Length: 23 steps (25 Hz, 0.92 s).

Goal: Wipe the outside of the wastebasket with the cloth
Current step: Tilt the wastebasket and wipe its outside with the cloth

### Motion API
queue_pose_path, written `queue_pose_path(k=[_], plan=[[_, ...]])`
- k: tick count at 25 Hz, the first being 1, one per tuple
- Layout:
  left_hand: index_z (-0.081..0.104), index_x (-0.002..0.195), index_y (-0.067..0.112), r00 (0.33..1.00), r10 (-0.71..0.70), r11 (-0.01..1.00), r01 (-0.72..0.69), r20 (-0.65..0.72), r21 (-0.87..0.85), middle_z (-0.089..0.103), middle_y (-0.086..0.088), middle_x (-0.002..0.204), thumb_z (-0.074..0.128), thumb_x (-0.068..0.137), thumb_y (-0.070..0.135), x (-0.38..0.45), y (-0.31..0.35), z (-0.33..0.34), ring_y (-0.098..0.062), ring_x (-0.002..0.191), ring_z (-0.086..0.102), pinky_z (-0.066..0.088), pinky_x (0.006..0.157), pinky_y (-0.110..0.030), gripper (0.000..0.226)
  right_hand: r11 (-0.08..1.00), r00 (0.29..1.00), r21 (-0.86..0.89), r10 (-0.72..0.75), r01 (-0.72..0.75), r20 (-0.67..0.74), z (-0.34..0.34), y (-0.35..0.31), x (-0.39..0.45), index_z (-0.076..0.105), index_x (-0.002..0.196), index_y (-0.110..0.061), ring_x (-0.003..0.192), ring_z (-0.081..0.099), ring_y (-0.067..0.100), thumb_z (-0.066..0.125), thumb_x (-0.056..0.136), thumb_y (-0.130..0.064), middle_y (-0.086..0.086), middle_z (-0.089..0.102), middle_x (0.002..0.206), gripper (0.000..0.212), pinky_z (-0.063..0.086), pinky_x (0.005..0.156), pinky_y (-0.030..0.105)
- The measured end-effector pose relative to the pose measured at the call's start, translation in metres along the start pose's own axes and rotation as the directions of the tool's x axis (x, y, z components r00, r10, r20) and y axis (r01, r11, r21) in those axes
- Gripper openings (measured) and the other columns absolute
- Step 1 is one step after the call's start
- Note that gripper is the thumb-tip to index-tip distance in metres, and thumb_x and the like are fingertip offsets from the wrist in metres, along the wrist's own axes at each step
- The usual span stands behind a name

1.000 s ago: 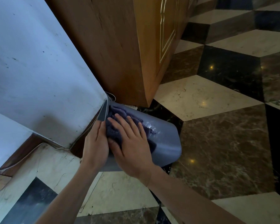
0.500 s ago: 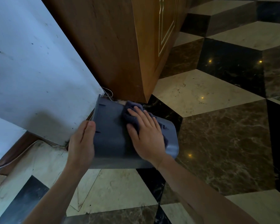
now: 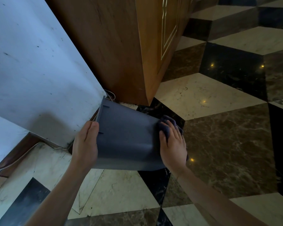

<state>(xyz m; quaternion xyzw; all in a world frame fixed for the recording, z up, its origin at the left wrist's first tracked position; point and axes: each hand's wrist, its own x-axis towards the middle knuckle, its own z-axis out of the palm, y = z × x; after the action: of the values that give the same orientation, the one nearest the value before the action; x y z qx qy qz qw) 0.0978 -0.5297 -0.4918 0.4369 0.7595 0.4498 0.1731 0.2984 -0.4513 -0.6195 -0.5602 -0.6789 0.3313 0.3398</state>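
i've got the floor filling most of the view, polished marble in cream, brown and black diamonds, w/ a white panel leaning in from the left and a wooden cabinet behind. the wastebasket sits btwn my two hands, tipped on its side just off the cabinet corner, low centre of frame; whether it rests on the floor or is held a bit clear i can't tell. its long axis runs roughly left to right, slightly downhill to the right: the open rim w/ the small slots is at the left against the white panel's lower edge, and the closed, narrower base end points right toward the open floor. my left hand is at the rim end, fingers pressed together and flat along the wall, thumb side up, steadying it. my right hand is at the base end, fingers spread a little and flat, pressing the cloth against the rounded base corner; the cloth bunches out past the fingertips. so the right hand is the one on the wiping end and the broad grey side wall lies to its left, twd the other hand. i judge the next stroke wants to travel along that long axis, base to rim, or wrap round the base. a thin cable loops behind the rim, smallest thing here.
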Motion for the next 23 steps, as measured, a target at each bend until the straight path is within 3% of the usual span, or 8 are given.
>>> queue_pose_path(k=[4,6,8,10,11,14,20,23], plan=[[0.041,0.061,0.031,0.995,0.098,0.995,-0.097,0.022,-0.018,0.045,0.013,0.055,0.038,0.101,0.029,-0.001,0.009,0.013,-0.003,0.051,0.038,0.030,0.046,-0.014,0.040,0.973,0.977,0.112,-0.207,0.201,0.043,0.012,-0.056,-0.030,0.045,0.144,-0.041,0.150,0.017,0.003,0.023,0.102,-0.056,-0.025,0.031,0.156,0.049,0.009,0.121,0.030],[0.047,0.062,0.034,0.989,0.136,0.990,-0.134,0.050,-0.033,0.051,0.015,0.058,0.039,0.099,0.029,-0.001,0.012,0.016,-0.002,0.054,0.042,0.035,0.051,-0.015,0.038,0.925,0.940,0.207,-0.336,0.318,0.057,0.017,-0.086,-0.031,0.041,0.146,-0.042,0.150,0.015,0.000,0.024,0.103,-0.055,-0.029,0.030,0.155,0.048,0.004,0.121,0.025],[0.055,0.073,0.029,0.990,0.110,0.991,-0.103,0.086,-0.079,0.062,0.008,0.073,0.039,0.095,0.033,-0.002,0.009,0.015,-0.011,0.068,0.055,0.045,0.066,-0.026,0.028,0.882,0.902,0.244,-0.428,0.403,0.055,0.018,-0.104,-0.024,0.040,0.148,-0.037,0.151,0.017,0.003,0.032,0.104,-0.048,-0.018,0.036,0.159,0.046,0.008,0.122,0.028],[0.057,0.078,0.023,0.991,0.092,0.992,-0.083,0.097,-0.098,0.061,-0.001,0.077,0.039,0.093,0.032,-0.002,0.006,0.012,-0.020,0.073,0.055,0.044,0.069,-0.038,0.025,0.877,0.882,0.187,-0.464,0.443,0.085,0.018,-0.108,-0.010,0.038,0.151,-0.033,0.151,0.020,0.008,0.037,0.104,-0.045,-0.011,0.036,0.160,0.049,0.011,0.123,0.033],[0.057,0.076,0.025,0.992,0.094,0.991,-0.084,0.089,-0.103,0.059,0.002,0.072,0.040,0.093,0.032,-0.002,0.005,0.011,-0.019,0.069,0.052,0.043,0.066,-0.037,0.025,0.881,0.877,0.137,-0.468,0.453,0.108,0.018,-0.106,-0.003,0.035,0.152,-0.033,0.152,0.020,0.011,0.037,0.103,-0.046,-0.010,0.034,0.161,0.051,0.011,0.124,0.036],[0.049,0.064,0.030,0.996,0.079,0.996,-0.078,0.045,-0.030,0.049,0.011,0.056,0.040,0.094,0.039,-0.001,0.001,0.004,-0.008,0.053,0.044,0.038,0.050,-0.027,0.033,0.909,0.897,0.012,-0.414,0.418,0.154,0.021,-0.088,0.014,0.028,0.155,-0.037,0.153,0.016,0.012,0.033,0.103,-0.051,-0.012,0.027,0.164,0.055,0.006,0.124,0.036],[0.045,0.062,0.031,1.000,-0.019,1.000,0.019,-0.004,-0.007,0.047,0.013,0.058,0.036,0.093,0.045,-0.003,-0.014,-0.015,-0.004,0.054,0.041,0.028,0.059,-0.035,0.036,0.972,0.979,-0.157,-0.153,0.174,0.137,0.009,-0.014,0.038,0.036,0.149,-0.043,0.143,0.036,0.015,0.027,0.101,-0.058,-0.016,0.037,0.158,0.051,0.024,0.116,0.042],[0.044,0.060,0.031,1.000,0.000,1.000,0.000,0.014,-0.003,0.048,0.017,0.057,0.036,0.095,0.041,-0.003,-0.009,-0.016,-0.001,0.055,0.043,0.029,0.059,-0.034,0.037,0.994,0.994,-0.106,0.002,0.010,0.112,-0.002,0.018,0.036,0.041,0.143,-0.046,0.137,0.042,0.021,0.027,0.098,-0.059,-0.012,0.043,0.152,0.049,0.036,0.108,0.049]])
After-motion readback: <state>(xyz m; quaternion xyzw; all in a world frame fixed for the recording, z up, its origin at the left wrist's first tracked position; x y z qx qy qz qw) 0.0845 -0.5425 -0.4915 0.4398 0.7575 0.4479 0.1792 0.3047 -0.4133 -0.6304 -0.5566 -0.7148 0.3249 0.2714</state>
